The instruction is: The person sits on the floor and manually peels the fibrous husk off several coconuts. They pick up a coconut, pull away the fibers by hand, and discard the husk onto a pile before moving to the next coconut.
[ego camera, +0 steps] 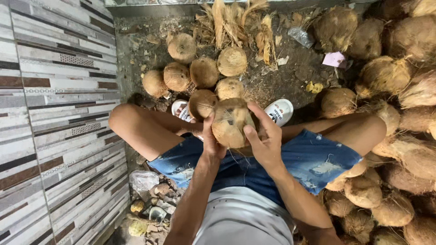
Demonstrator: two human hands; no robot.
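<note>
I sit with my knees apart and hold a brown husked coconut (230, 121) between both hands over my lap. My left hand (212, 141) cups its left side, thumb up along the shell. My right hand (263, 138) grips its right side with the fingers spread over the top. Just beyond it on the dirt lie several more husked coconuts (204, 72) in a loose cluster.
A big heap of fibrous unhusked coconuts (399, 136) fills the right side. Torn husk strips (238, 22) lie at the far edge. A tiled wall (54, 113) runs along the left. White sandals (279, 111) show by my feet. Scraps and rubbish (150, 199) lie by my left thigh.
</note>
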